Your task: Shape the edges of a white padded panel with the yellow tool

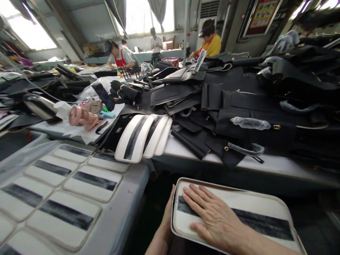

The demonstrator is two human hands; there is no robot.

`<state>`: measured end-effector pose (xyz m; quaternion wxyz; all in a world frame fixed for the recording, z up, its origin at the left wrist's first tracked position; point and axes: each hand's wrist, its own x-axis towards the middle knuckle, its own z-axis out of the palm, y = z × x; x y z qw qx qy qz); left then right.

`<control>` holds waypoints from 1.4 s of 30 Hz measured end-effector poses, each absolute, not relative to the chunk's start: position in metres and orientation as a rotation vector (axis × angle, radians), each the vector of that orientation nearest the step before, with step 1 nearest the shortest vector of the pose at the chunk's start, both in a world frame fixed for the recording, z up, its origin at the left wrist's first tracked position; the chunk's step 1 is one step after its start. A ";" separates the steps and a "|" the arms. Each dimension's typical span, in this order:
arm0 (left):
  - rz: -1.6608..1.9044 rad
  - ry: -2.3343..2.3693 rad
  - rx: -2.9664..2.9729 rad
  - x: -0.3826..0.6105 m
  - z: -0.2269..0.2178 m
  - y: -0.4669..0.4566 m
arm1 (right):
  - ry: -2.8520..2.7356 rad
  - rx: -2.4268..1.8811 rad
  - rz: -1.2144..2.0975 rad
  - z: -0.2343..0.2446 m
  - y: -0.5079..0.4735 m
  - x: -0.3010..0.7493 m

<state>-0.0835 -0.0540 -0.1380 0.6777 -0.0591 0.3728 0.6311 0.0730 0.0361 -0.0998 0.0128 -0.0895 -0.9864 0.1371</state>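
A white panel [260,205] with rounded corners and a dark stripe along its middle is in front of me at the lower right. It lies inside a thin raised rim, with a brown gap showing along the far edge. My right hand [212,212] presses flat on its left half, fingers stretched out across the stripe. Against the panel's left end, my left hand [166,216] holds the rim from the side; most of its fingers are hidden behind the edge.
More striped white panels [66,216] lie in rows on the left table, and several lean in a fanned stack [135,138]. Black leather bag pieces [247,106] with wrapped handles pile up on the far table. A pink fan [83,118] stands there. Several people work farther back.
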 end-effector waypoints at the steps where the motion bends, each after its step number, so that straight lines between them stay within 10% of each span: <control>1: 1.403 0.826 -0.142 -0.084 -0.141 -0.060 | -3.071 -0.287 0.444 -0.101 0.036 0.073; 42: 1.256 1.090 0.215 -0.109 -0.128 -0.089 | -2.886 -0.258 0.873 -0.098 0.034 0.077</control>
